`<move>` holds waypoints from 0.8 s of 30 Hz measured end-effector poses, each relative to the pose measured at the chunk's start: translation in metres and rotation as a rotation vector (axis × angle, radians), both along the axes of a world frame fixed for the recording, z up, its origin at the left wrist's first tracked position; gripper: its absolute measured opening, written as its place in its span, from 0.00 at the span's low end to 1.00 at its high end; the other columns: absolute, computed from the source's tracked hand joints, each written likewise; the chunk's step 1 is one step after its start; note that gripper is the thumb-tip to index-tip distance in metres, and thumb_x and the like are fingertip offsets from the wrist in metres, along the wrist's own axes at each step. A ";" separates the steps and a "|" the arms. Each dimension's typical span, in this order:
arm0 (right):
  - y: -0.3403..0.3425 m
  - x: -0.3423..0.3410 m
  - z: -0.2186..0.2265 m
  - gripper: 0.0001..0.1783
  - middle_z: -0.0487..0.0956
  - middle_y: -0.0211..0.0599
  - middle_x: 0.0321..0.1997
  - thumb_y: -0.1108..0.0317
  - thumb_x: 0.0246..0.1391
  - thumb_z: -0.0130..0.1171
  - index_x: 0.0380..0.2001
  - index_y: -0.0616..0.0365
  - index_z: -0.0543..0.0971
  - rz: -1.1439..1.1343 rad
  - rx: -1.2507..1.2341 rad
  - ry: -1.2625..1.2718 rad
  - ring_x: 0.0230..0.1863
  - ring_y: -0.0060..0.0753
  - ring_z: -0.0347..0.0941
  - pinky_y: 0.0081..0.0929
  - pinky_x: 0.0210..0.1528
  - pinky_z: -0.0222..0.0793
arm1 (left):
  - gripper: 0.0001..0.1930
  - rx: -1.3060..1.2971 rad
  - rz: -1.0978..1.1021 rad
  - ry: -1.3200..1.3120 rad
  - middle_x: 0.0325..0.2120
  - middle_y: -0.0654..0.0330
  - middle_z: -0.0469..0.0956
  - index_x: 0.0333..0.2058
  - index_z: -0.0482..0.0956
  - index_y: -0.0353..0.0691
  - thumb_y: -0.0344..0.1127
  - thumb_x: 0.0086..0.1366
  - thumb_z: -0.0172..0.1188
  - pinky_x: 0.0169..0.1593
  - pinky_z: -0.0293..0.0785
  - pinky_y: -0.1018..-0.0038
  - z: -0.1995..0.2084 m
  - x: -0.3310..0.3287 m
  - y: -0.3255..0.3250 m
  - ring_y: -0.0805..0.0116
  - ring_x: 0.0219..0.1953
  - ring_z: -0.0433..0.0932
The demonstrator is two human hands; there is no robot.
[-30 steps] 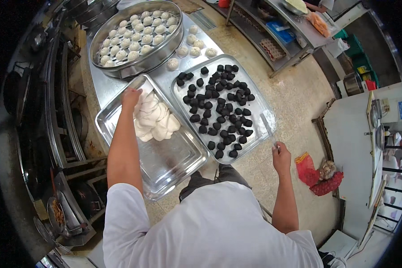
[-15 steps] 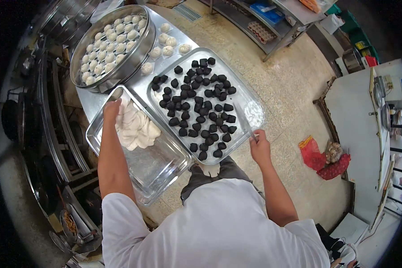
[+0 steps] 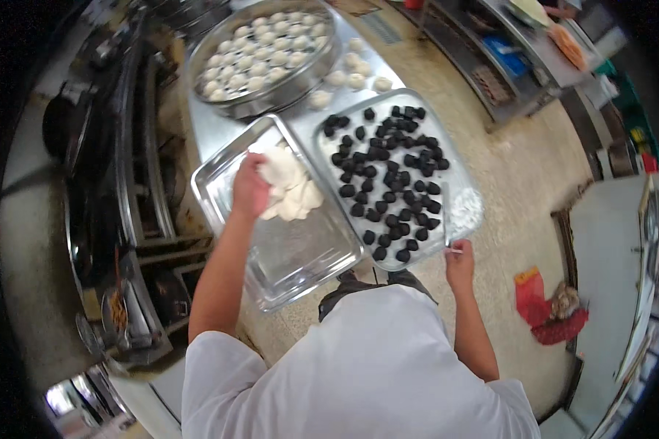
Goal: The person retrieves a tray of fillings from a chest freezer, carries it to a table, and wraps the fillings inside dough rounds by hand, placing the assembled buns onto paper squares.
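Pale round dough wrappers [image 3: 294,192] lie overlapped at the far end of a deep metal tray [image 3: 300,276]. At their left edge is my left hand [image 3: 250,186], a little blurred, its fingers closed on a dough wrapper. To the right, a shallower metal tray [image 3: 436,121] carries many black filling balls [image 3: 392,175], with white flour [image 3: 467,208] heaped along its right side. My right hand [image 3: 459,265] is at that tray's near right corner, shut on a long thin spatula [image 3: 447,216] whose blade reaches over the tray.
A round steamer [image 3: 271,91] full of white buns stands at the far left of the metal table [image 3: 220,135]. More buns [image 3: 357,73] sit beside it. Left of me are stoves and pans [image 3: 113,311]. Red mesh bags [image 3: 556,325] lie on the floor at right, near a white cabinet [image 3: 608,241].
The whole view has shifted, so the trays appear farther right. My left hand has come back from the tray's far corner along the wrappers. My right hand still holds the spatula.
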State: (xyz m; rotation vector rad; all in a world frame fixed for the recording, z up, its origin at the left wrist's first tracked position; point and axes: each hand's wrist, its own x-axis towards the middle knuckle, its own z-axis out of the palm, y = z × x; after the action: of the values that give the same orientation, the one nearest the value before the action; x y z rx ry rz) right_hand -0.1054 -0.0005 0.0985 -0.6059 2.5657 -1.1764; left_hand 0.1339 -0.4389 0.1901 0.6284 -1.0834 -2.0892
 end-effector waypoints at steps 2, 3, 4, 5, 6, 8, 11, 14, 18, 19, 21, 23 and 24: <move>0.005 -0.009 -0.001 0.08 0.73 0.42 0.31 0.74 0.53 0.58 0.36 0.62 0.72 0.010 -0.027 0.104 0.30 0.36 0.73 0.33 0.35 0.69 | 0.18 0.048 -0.080 0.000 0.38 0.60 0.73 0.36 0.73 0.38 0.47 0.72 0.43 0.53 0.71 0.67 0.013 -0.002 0.041 0.66 0.45 0.74; 0.006 -0.012 -0.002 0.07 0.74 0.41 0.29 0.73 0.53 0.58 0.35 0.62 0.73 -0.021 -0.044 0.209 0.28 0.36 0.72 0.32 0.34 0.68 | 0.20 0.120 -0.132 0.070 0.38 0.59 0.73 0.37 0.73 0.37 0.48 0.73 0.41 0.53 0.71 0.68 0.016 -0.002 0.061 0.65 0.45 0.74; 0.001 -0.014 0.005 0.07 0.74 0.41 0.29 0.73 0.53 0.58 0.35 0.62 0.73 -0.007 -0.044 0.213 0.28 0.36 0.72 0.32 0.34 0.68 | 0.20 0.120 -0.119 0.075 0.38 0.59 0.73 0.37 0.73 0.37 0.48 0.73 0.41 0.53 0.71 0.68 0.018 -0.002 0.079 0.65 0.45 0.74; -0.008 -0.014 0.023 0.06 0.74 0.42 0.26 0.71 0.54 0.58 0.33 0.62 0.74 -0.018 -0.050 0.131 0.26 0.36 0.72 0.33 0.32 0.68 | 0.21 0.204 -0.089 0.090 0.38 0.57 0.74 0.38 0.74 0.36 0.48 0.73 0.40 0.53 0.72 0.67 0.019 -0.001 0.096 0.64 0.46 0.75; -0.015 -0.014 0.040 0.08 0.75 0.43 0.23 0.68 0.55 0.58 0.30 0.63 0.75 -0.039 -0.052 0.052 0.24 0.37 0.72 0.33 0.30 0.67 | 0.22 0.292 -0.069 0.108 0.39 0.56 0.75 0.38 0.74 0.35 0.48 0.73 0.39 0.53 0.72 0.67 0.017 -0.001 0.111 0.63 0.46 0.75; -0.033 -0.015 0.063 0.10 0.74 0.45 0.21 0.65 0.55 0.58 0.28 0.63 0.75 0.043 -0.003 0.104 0.23 0.38 0.72 0.33 0.29 0.66 | 0.22 0.348 -0.041 0.157 0.40 0.55 0.76 0.38 0.74 0.35 0.49 0.73 0.39 0.53 0.73 0.66 0.007 0.002 0.133 0.62 0.47 0.76; -0.060 -0.026 0.077 0.15 0.74 0.49 0.20 0.62 0.54 0.59 0.21 0.64 0.76 0.228 0.072 0.211 0.23 0.48 0.71 0.38 0.28 0.65 | 0.19 0.470 -0.002 0.250 0.42 0.55 0.76 0.41 0.73 0.36 0.46 0.73 0.42 0.53 0.73 0.65 0.004 -0.004 0.168 0.62 0.47 0.76; -0.088 -0.045 0.070 0.07 0.78 0.47 0.30 0.70 0.46 0.62 0.29 0.60 0.80 0.384 0.051 0.411 0.35 0.50 0.73 0.42 0.40 0.67 | 0.13 0.459 0.065 -0.115 0.44 0.57 0.75 0.49 0.68 0.38 0.31 0.67 0.52 0.50 0.75 0.68 -0.001 -0.006 0.187 0.64 0.46 0.76; -0.113 -0.064 0.066 0.10 0.78 0.46 0.35 0.70 0.45 0.62 0.34 0.59 0.80 0.418 0.107 0.520 0.39 0.50 0.72 0.42 0.43 0.67 | 0.16 -0.148 0.018 -0.362 0.45 0.57 0.76 0.51 0.70 0.37 0.26 0.64 0.54 0.47 0.76 0.73 0.002 0.008 0.194 0.66 0.45 0.77; -0.115 -0.068 0.067 0.12 0.77 0.45 0.38 0.70 0.45 0.63 0.36 0.58 0.80 0.462 0.181 0.536 0.41 0.50 0.71 0.41 0.45 0.67 | 0.16 -0.437 -0.074 -0.507 0.45 0.57 0.77 0.51 0.72 0.37 0.25 0.63 0.55 0.47 0.75 0.75 0.029 0.010 0.191 0.67 0.45 0.77; -0.121 -0.075 0.065 0.15 0.77 0.45 0.40 0.71 0.44 0.64 0.39 0.58 0.79 0.514 0.251 0.555 0.44 0.50 0.71 0.41 0.47 0.68 | 0.17 -0.727 -0.158 -0.649 0.45 0.56 0.78 0.50 0.73 0.37 0.23 0.62 0.56 0.47 0.74 0.76 0.056 0.016 0.190 0.67 0.45 0.78; -0.124 -0.083 0.059 0.17 0.77 0.44 0.42 0.69 0.44 0.65 0.40 0.57 0.79 0.565 0.333 0.542 0.45 0.50 0.70 0.40 0.49 0.68 | 0.15 -0.704 0.010 -0.564 0.45 0.55 0.79 0.48 0.76 0.36 0.22 0.61 0.57 0.47 0.75 0.77 0.066 0.020 0.189 0.67 0.46 0.78; -0.127 -0.084 0.061 0.17 0.77 0.44 0.42 0.69 0.44 0.65 0.40 0.57 0.79 0.576 0.327 0.543 0.45 0.50 0.70 0.40 0.49 0.68 | 0.15 -0.703 0.021 -0.570 0.45 0.55 0.79 0.48 0.76 0.36 0.22 0.61 0.57 0.47 0.75 0.77 0.065 0.024 0.187 0.67 0.46 0.78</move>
State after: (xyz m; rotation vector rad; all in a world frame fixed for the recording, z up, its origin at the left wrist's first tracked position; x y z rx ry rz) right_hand -0.1892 -0.1271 0.1594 -1.6094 2.5950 -0.4247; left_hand 0.1583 -0.2524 0.2547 0.8718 -1.9817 -1.3677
